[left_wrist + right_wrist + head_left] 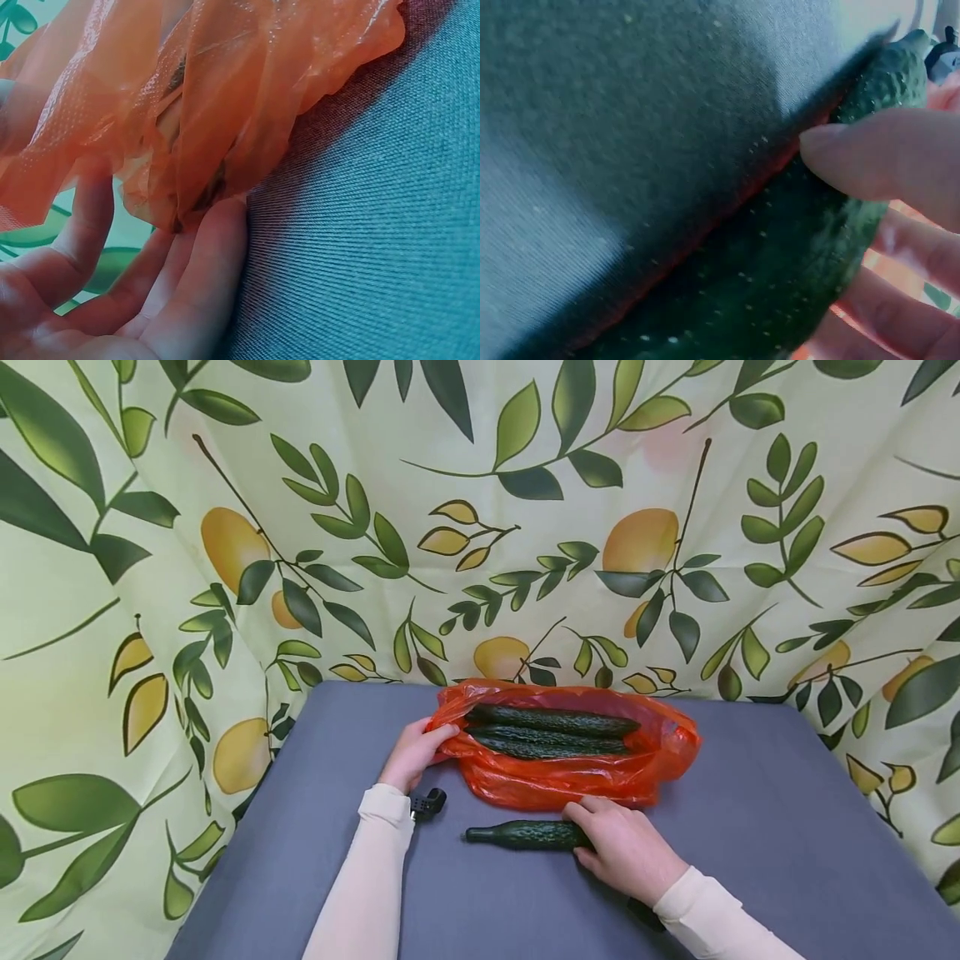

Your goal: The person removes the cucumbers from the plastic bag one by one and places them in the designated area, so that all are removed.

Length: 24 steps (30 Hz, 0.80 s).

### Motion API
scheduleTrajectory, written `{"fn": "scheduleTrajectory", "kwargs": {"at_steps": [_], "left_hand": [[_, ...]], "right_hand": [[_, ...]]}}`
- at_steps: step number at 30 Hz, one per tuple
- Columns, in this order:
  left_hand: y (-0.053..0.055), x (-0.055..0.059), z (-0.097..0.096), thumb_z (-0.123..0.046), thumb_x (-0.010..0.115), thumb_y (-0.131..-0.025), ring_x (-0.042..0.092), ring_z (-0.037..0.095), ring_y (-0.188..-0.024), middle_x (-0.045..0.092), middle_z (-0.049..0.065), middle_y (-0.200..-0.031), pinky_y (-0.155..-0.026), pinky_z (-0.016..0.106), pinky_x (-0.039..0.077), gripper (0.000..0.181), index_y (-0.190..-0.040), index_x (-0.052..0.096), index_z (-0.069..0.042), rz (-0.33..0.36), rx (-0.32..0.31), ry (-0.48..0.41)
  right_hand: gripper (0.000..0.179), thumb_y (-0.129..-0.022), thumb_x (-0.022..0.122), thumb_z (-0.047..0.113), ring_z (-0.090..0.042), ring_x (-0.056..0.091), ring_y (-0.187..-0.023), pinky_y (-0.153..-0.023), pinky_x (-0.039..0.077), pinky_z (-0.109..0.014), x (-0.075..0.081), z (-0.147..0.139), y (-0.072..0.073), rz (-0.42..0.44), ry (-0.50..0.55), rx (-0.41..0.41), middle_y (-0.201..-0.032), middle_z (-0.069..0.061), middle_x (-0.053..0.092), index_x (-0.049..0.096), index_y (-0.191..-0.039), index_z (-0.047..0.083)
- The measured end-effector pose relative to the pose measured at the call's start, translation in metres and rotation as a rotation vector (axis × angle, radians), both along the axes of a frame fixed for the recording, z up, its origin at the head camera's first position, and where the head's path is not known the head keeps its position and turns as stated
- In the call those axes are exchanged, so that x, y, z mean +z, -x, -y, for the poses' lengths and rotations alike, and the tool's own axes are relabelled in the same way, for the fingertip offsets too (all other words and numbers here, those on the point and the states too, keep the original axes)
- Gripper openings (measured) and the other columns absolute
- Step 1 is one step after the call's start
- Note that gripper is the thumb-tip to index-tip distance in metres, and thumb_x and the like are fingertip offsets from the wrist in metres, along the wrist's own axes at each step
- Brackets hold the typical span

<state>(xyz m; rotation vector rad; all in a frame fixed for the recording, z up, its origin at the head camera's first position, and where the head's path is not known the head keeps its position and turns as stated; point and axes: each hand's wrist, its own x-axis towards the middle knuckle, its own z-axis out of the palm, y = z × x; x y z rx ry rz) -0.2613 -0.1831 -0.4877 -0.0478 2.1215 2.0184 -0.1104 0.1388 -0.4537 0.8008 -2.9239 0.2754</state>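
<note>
bag (540, 783): glossy plastic; held cucumber (531, 835): rough, bumpy; table cover (757, 810): matt woven cloth

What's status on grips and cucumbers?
Left grip holds red bag at left end. Right grip holds one cucumber outside it; more cucumbers inside. No obstruction visible.

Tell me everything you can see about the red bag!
The red bag looks like thin, shiny, crinkly plastic, a bit see-through. It lies lengthwise across the grey-blue table, its mouth gaping open to show dark green cucumbers inside. The left hand holds its left end. I can't tell whether the right hand touches its near side.
</note>
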Motion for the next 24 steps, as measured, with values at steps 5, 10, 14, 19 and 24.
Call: {"fn": "scheduleTrajectory", "kwargs": {"at_steps": [5, 10, 14, 19, 24], "left_hand": [[-0.003, -0.003, 0.001, -0.023, 0.071, -0.101, 0.073, 0.011, -0.082, 0.076, 0.003, -0.094, -0.081, 0.024, 0.063, 0.031, -0.121, 0.071, 0.0, 0.006, 0.017, -0.012], [-0.004, -0.001, 0.003, -0.023, 0.072, -0.1, 0.072, 0.013, -0.082, 0.076, 0.003, -0.092, -0.08, 0.024, 0.061, 0.026, -0.116, 0.073, -0.003, -0.003, 0.032, 0.01], [-0.004, 0.002, 0.002, -0.026, 0.072, -0.1, 0.07, 0.014, -0.081, 0.076, 0.002, -0.09, -0.08, 0.026, 0.059, 0.026, -0.114, 0.073, -0.004, -0.023, 0.034, 0.038], [-0.004, 0.002, 0.002, -0.025, 0.072, -0.1, 0.069, 0.014, -0.079, 0.075, 0.002, -0.088, -0.079, 0.026, 0.058, 0.024, -0.111, 0.074, -0.004, -0.031, 0.038, 0.041], [-0.004, -0.001, 0.0, -0.026, 0.072, -0.101, 0.07, 0.014, -0.078, 0.076, 0.003, -0.09, -0.077, 0.025, 0.058, 0.026, -0.113, 0.073, -0.003, -0.017, 0.03, 0.042]], "right_hand": [[0.041, -0.079, 0.095, 0.03, -0.012, 0.066, -0.082, -0.072, 0.061, -0.039, 0.008, 0.003, 0.003, 0.007, -0.037, 0.007, -0.096, 0.007, 0.069, 0.068, -0.108, 0.024], [0.037, -0.083, 0.092, 0.033, -0.01, 0.066, -0.079, -0.071, 0.062, -0.036, 0.029, 0.01, 0.018, -0.036, -0.032, 0.067, -0.095, 0.005, 0.072, 0.07, -0.111, 0.021], [0.032, -0.089, 0.087, 0.031, -0.013, 0.069, -0.082, -0.073, 0.063, -0.038, 0.05, 0.019, 0.037, -0.084, -0.019, 0.078, -0.099, 0.001, 0.075, 0.074, -0.115, 0.018], [0.027, -0.091, 0.085, 0.029, -0.017, 0.072, -0.088, -0.076, 0.064, -0.042, 0.066, 0.026, 0.069, -0.076, 0.021, 0.05, -0.103, -0.001, 0.077, 0.077, -0.114, 0.018], [0.028, -0.091, 0.086, 0.028, -0.024, 0.073, -0.094, -0.08, 0.064, -0.048, 0.071, 0.026, 0.101, -0.026, 0.001, 0.01, -0.107, -0.005, 0.077, 0.076, -0.114, 0.015]]}}
